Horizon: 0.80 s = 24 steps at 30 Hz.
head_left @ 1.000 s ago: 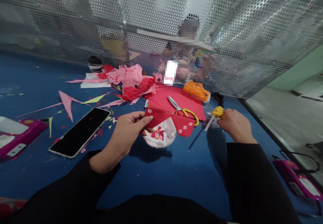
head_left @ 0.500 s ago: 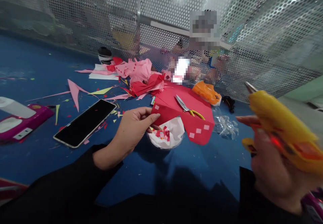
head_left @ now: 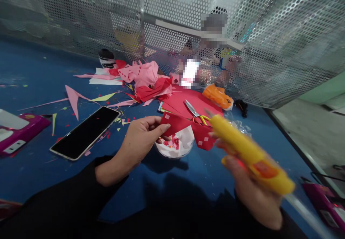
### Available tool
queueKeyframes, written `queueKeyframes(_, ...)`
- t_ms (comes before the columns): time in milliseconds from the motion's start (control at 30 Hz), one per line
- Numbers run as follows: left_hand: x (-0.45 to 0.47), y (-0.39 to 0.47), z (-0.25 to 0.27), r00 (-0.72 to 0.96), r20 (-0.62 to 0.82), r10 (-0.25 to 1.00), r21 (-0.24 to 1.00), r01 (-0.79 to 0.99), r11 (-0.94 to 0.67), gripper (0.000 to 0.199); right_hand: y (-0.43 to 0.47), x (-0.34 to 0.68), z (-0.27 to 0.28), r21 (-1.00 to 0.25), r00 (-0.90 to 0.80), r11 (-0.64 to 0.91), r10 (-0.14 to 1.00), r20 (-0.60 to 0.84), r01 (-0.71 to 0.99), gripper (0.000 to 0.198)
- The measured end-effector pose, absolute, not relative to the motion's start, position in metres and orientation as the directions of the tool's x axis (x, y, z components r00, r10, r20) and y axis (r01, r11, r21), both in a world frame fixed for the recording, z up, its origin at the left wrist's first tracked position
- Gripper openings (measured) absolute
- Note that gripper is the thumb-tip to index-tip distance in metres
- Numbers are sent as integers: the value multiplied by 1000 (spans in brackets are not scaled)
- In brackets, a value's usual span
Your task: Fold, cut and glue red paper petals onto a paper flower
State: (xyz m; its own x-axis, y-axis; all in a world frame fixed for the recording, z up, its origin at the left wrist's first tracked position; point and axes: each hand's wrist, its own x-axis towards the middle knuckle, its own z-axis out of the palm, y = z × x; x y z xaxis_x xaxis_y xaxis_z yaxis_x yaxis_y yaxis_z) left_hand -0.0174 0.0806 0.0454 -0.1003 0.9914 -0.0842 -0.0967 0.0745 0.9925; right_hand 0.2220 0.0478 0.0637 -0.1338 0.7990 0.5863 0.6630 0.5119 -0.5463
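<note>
Between thumb and fingers, my left hand [head_left: 141, 144] pinches the left end of a red paper strip [head_left: 176, 124] with small pale pink squares stuck on it. Beneath the strip sits a bowl [head_left: 185, 144] lined with white paper, with small red and pink paper bits inside. My right hand [head_left: 248, 185] is wrapped round a yellow hot glue gun [head_left: 242, 145], its nozzle pointing up and left toward the strip. A glue stick trails from the gun's back end. Behind the strip, scissors [head_left: 192, 108] with yellow handles lie on red paper sheets [head_left: 178, 97]; the gun partly covers their handles.
A phone [head_left: 86, 133] lies left of my left hand. Purple devices stand at the far left [head_left: 25, 131] and lower right [head_left: 323, 199]. Pink paper scraps [head_left: 142, 72] and an orange bag [head_left: 217, 96] lie along a perforated metal screen [head_left: 172, 2]. A person is behind it.
My right hand has brought the glue gun left and inward, close to the right part of the red strip. My left hand keeps its pinch. The view has shifted slightly.
</note>
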Motion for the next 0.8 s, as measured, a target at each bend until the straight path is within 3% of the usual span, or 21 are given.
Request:
queueKeyframes(67, -17, 79, 47, -70, -77, 995, 994, -85, 71, 12, 43, 206, 64, -500, -292, 595, 778, 557, 630, 13)
queueKeyframes(167, -18, 78, 48, -53, -57, 997, 997, -63, 54, 13, 43, 197, 62, -459, -394, 661, 736, 551, 593, 7)
queueKeyframes(467, -16, 77, 49, -43, -74, 996, 996, -52, 72, 14, 44, 194, 48, -401, -485, 696, 709, 512, 595, 6)
queueKeyframes(800, -15, 74, 51, -5, -55, 999, 997, -56, 54, 14, 43, 194, 49, -413, -439, 635, 761, 477, 653, 4)
